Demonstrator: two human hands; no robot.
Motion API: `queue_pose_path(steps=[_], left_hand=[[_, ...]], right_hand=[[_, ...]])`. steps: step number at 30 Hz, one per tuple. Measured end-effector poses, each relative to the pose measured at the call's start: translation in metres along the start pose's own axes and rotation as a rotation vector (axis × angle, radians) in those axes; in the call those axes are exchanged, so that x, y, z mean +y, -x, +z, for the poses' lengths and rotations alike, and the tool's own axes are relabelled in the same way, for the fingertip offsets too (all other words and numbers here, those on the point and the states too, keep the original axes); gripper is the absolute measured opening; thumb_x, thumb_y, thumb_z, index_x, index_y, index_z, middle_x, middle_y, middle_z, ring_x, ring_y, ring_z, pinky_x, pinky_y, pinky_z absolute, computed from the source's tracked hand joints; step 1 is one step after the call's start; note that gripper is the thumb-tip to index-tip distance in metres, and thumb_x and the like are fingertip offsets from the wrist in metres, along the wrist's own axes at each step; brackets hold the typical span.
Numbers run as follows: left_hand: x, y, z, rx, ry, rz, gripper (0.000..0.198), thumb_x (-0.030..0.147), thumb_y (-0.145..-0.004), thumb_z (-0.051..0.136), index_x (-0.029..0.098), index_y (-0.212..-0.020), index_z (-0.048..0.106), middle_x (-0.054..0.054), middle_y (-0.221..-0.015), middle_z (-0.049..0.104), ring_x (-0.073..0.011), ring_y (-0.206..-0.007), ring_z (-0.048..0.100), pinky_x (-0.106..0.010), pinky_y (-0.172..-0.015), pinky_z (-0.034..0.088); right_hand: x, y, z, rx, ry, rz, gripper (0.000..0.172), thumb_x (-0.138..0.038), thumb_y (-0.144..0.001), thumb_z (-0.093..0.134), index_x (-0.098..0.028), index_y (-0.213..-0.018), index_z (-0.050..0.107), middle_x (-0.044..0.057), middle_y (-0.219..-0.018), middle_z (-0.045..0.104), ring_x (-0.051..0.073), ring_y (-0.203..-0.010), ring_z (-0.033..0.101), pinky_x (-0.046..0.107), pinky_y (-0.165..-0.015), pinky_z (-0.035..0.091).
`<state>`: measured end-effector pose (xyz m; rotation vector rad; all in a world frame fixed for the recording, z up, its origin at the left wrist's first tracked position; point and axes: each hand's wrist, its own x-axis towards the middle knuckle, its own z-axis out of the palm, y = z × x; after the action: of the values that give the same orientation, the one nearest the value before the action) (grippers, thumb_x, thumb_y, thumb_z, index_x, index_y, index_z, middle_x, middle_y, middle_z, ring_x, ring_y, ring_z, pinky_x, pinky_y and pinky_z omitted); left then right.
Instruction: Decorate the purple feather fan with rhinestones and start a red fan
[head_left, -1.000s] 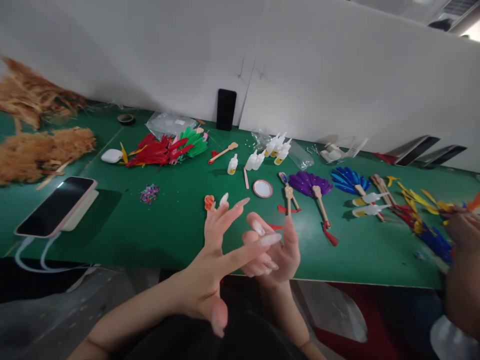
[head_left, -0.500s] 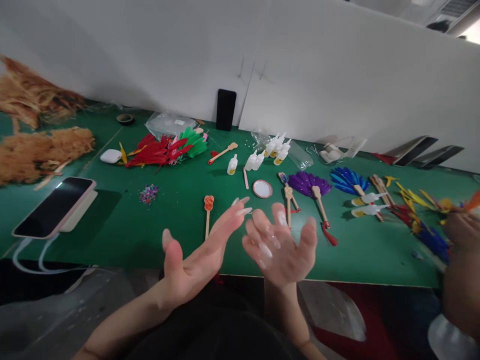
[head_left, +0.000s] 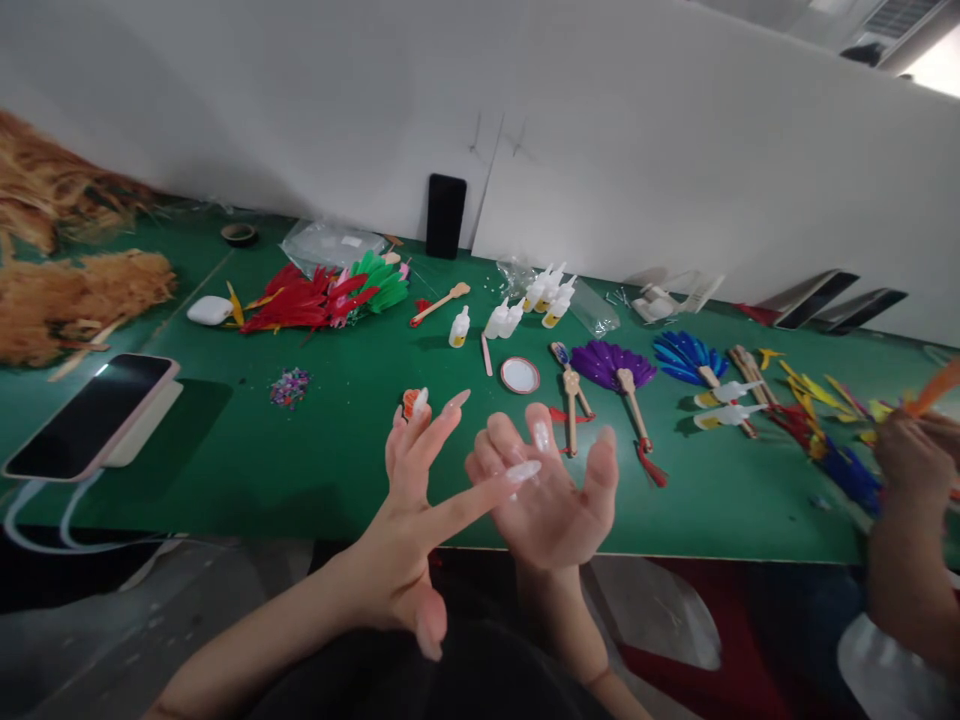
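Observation:
My left hand [head_left: 405, 530] is held over the near table edge with its fingers spread, and its index finger reaches across to my right hand. Palm up, my right hand [head_left: 551, 515] has its fingers loosely curled and apart, with nothing in it. Whether the left fingertip touches the right palm I cannot tell. Behind my left fingers an orange-topped wooden stick [head_left: 409, 403] is mostly hidden. Beyond my right hand lie a small round white dish [head_left: 520, 375], a wooden handle [head_left: 571, 410] and a purple feather fan [head_left: 615, 365].
Small glue bottles [head_left: 504, 320] stand towards the back, near an upright phone [head_left: 446, 215]. Red feathers [head_left: 296, 305], coloured bits [head_left: 289, 388] and a charging phone [head_left: 94, 415] are on the left. At right are a blue feather fan [head_left: 686, 355] and a co-worker's hand [head_left: 911, 455].
My left hand has turned over and spread its fingers, its index finger now across my right palm. It now covers most of the orange-topped stick. My right hand has barely moved.

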<state>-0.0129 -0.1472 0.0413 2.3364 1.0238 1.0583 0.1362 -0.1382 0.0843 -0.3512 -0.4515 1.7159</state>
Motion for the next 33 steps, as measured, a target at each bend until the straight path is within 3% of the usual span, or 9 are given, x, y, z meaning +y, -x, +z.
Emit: queue_pose_path(steps=[8, 11, 16, 21, 28, 33], left_hand=[[0.007, -0.010, -0.007, 0.002, 0.090, 0.178, 0.087, 0.088, -0.068, 0.028, 0.038, -0.136, 0.048, 0.000, -0.155, 0.021, -0.0407, -0.143, 0.009, -0.059, -0.115, 0.005], [0.006, -0.007, -0.005, 0.063, 0.036, 0.152, 0.091, 0.089, -0.067, 0.029, 0.034, -0.137, 0.047, -0.002, -0.155, 0.024, -0.0402, -0.143, 0.009, -0.059, -0.115, 0.007], [0.005, 0.000, -0.004, 0.004, -0.049, 0.125, 0.088, 0.088, -0.066, 0.032, 0.036, -0.135, 0.050, -0.002, -0.153, 0.027, -0.0397, -0.142, 0.011, -0.059, -0.115, 0.007], [0.006, 0.000, -0.004, 0.031, -0.016, 0.149, 0.087, 0.088, -0.068, 0.028, 0.037, -0.137, 0.046, -0.001, -0.154, 0.024, -0.0388, -0.143, 0.011, -0.059, -0.115, 0.005], [0.008, -0.003, -0.006, 0.003, -0.040, 0.174, 0.091, 0.089, -0.066, 0.026, 0.042, -0.143, 0.033, 0.004, -0.159, 0.003, -0.0396, -0.144, 0.000, -0.060, -0.115, -0.004], [0.006, -0.002, -0.008, -0.012, -0.034, 0.151, 0.093, 0.086, -0.071, 0.025, 0.033, -0.147, 0.029, -0.004, -0.159, 0.010, -0.0400, -0.143, 0.013, -0.061, -0.115, 0.005]], right_hand=[[-0.001, -0.002, -0.001, -0.030, -0.021, -0.012, 0.047, -0.069, -0.083, 0.034, -0.025, -0.078, 0.050, -0.003, -0.066, 0.035, 0.013, -0.056, 0.034, 0.026, -0.056, 0.034], [-0.001, -0.001, 0.000, -0.039, -0.043, -0.004, 0.046, -0.068, -0.084, 0.036, -0.024, -0.077, 0.050, -0.003, -0.066, 0.035, 0.013, -0.057, 0.034, 0.025, -0.057, 0.034], [-0.001, -0.001, 0.000, -0.051, -0.067, 0.006, 0.044, -0.066, -0.084, 0.039, -0.024, -0.079, 0.051, -0.003, -0.067, 0.034, 0.012, -0.058, 0.035, 0.026, -0.059, 0.034], [-0.001, -0.002, -0.001, -0.039, -0.047, 0.009, 0.044, -0.066, -0.084, 0.037, -0.025, -0.077, 0.050, -0.003, -0.065, 0.032, 0.013, -0.056, 0.034, 0.027, -0.056, 0.032], [0.000, -0.003, 0.000, -0.018, -0.020, 0.010, 0.045, -0.068, -0.084, 0.035, -0.026, -0.077, 0.050, -0.003, -0.066, 0.033, 0.014, -0.056, 0.033, 0.029, -0.056, 0.032], [0.000, -0.004, -0.001, 0.003, -0.018, 0.006, 0.045, -0.067, -0.084, 0.036, -0.025, -0.076, 0.050, -0.003, -0.065, 0.032, 0.013, -0.057, 0.033, 0.028, -0.057, 0.032]])
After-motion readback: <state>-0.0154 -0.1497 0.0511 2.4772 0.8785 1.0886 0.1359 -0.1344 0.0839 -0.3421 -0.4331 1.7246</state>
